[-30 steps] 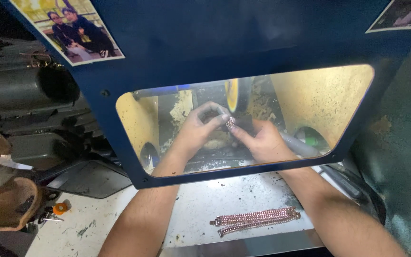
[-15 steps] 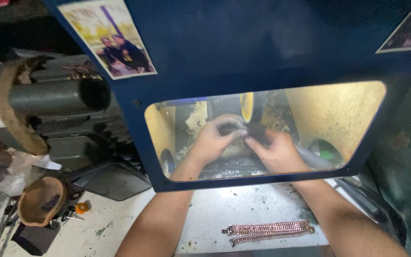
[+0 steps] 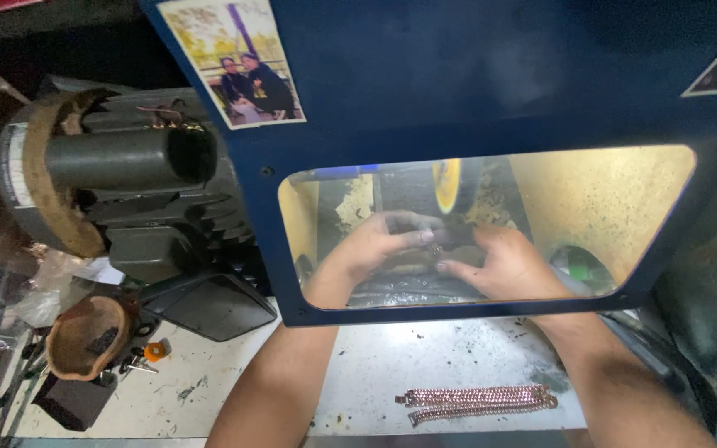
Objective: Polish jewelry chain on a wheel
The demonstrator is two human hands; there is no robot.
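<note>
Both hands seen through clear window of blue metal guard hood (image 3: 491, 91). Left hand (image 3: 379, 245) and right hand (image 3: 504, 265) brought together just below yellow-edged polishing wheel (image 3: 447, 184). Small dark metal piece (image 3: 437, 247) pinched between fingertips of both hands, fingers pressed together; detail blurred. Pink-gold chain bracelets (image 3: 479, 400) laid on white bench (image 3: 425, 357) near forearms. Grey electric motor (image 3: 126, 182) beside hood.

Dim surroundings, warm-lit hazy window (image 3: 607, 207)
</note>
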